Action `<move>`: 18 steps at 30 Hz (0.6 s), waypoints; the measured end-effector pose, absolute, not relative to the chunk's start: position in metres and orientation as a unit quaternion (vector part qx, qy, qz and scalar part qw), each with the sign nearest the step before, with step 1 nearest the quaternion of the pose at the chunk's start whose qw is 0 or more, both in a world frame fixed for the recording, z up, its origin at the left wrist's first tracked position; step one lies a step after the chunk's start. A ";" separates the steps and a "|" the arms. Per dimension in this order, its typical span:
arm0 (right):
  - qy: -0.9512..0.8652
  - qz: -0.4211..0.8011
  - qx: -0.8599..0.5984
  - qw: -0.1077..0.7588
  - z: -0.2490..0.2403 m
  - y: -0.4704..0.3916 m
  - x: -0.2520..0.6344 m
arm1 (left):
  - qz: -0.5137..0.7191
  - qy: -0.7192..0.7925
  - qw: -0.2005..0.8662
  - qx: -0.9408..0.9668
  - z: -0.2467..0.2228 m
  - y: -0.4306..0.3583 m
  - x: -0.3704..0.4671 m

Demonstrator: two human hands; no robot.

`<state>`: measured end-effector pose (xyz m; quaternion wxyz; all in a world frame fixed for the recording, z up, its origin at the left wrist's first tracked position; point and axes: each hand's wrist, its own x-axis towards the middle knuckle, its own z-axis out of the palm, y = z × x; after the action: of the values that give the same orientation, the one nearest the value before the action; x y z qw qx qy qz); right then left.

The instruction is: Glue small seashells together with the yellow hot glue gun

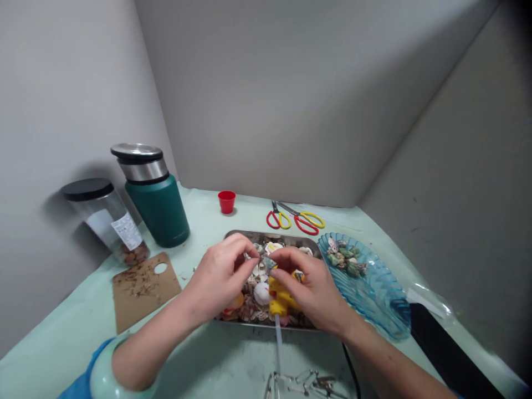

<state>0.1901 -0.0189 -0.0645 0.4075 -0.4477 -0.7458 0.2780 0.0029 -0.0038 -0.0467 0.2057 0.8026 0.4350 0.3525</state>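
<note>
Over a metal tray (272, 326) of seashells, my two hands meet, fingertips close together. My right hand (310, 280) pinches a small grey-green shell (269, 262) between thumb and fingers. My left hand (226, 271) is closed in a pinch just left of that shell; whatever its fingertips hold is too small to make out. Beneath my right hand lies a yellow glue gun (280, 305), resting on the tray, with a whitish glue stick (279, 343) sticking out toward me. A white round shell (261, 293) sits among the others in the tray.
Right of the tray stands a blue plate (374, 293) with greenish shells (347, 257). Behind are two scissors (307, 221) and a red cup (226, 202). At left are a green bottle (160, 208), a clear jar (112, 227) and a brown board (141, 293). Metal pieces (311, 384) lie in front.
</note>
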 end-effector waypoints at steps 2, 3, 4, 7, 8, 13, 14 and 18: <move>-0.738 0.286 -0.446 0.417 -0.064 -0.019 0.190 | 0.365 0.447 0.265 0.773 -0.048 -0.003 0.004; -0.733 0.294 -0.445 0.422 -0.063 -0.020 0.191 | 0.370 0.453 0.295 0.756 -0.049 -0.003 0.005; -0.728 0.302 -0.442 0.427 -0.062 -0.020 0.191 | 0.373 0.458 0.322 0.740 -0.051 -0.003 0.005; -0.722 0.322 -0.435 0.431 -0.061 -0.021 0.190 | 0.377 0.466 0.376 0.707 -0.054 -0.002 0.007; -0.721 0.328 -0.434 0.430 -0.061 -0.021 0.190 | 0.375 0.467 0.385 0.702 -0.055 -0.002 0.008; -0.714 0.333 -0.445 0.425 -0.060 -0.016 0.196 | 0.356 0.486 0.384 0.699 -0.064 0.002 0.008; -0.720 0.312 -0.456 0.419 -0.058 -0.013 0.200 | 0.356 0.494 0.371 0.701 -0.067 0.004 0.007; -0.733 0.103 -0.581 0.339 -0.043 0.001 0.236 | 0.348 0.522 0.318 0.711 -0.084 0.012 0.003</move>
<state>0.2360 0.0005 -0.0431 0.3393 -0.5808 -0.7327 0.1031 0.0026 0.0123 -0.0842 0.3176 0.7112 0.5217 0.3480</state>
